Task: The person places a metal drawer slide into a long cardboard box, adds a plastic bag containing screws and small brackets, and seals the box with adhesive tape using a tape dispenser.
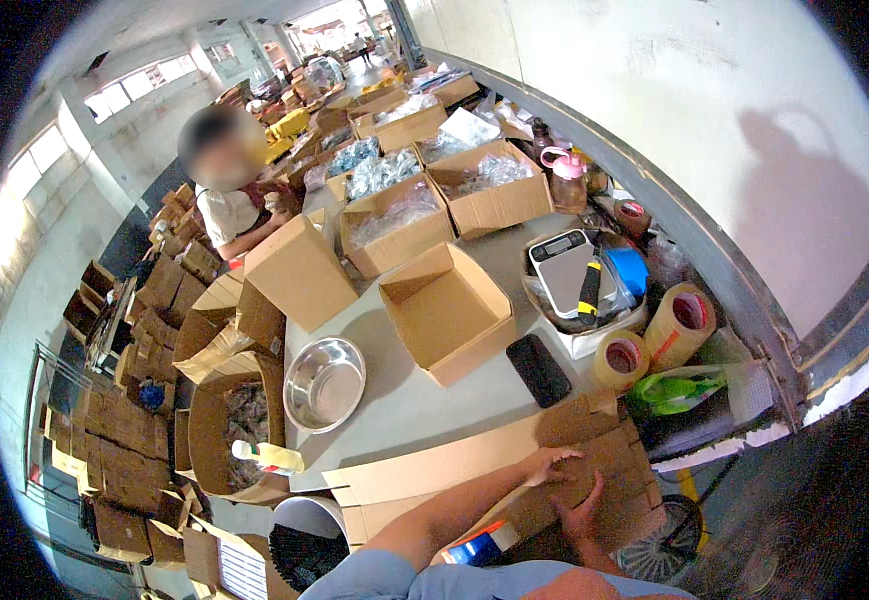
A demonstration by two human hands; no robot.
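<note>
A long, flattened cardboard box (405,477) lies along the near edge of the table in front of me, its flaps at the right end. My left hand (553,466) reaches across to that right part, fingers apart and slightly bent against the board. Just below it, my right hand (582,512) rests on the same cardboard with thumb and fingers spread. Nothing is gripped in either hand. Close to my body, under my left forearm, sits a small blue, white and orange packet (483,545).
An open empty carton (450,310), a black phone (539,370) and a steel bowl (325,385) stand beyond the cardboard. Tape rolls (680,325) and a kitchen scale (562,270) lie right. Cartons of plastic bags (395,215) stand farther back. A co-worker (230,200) is at the far left.
</note>
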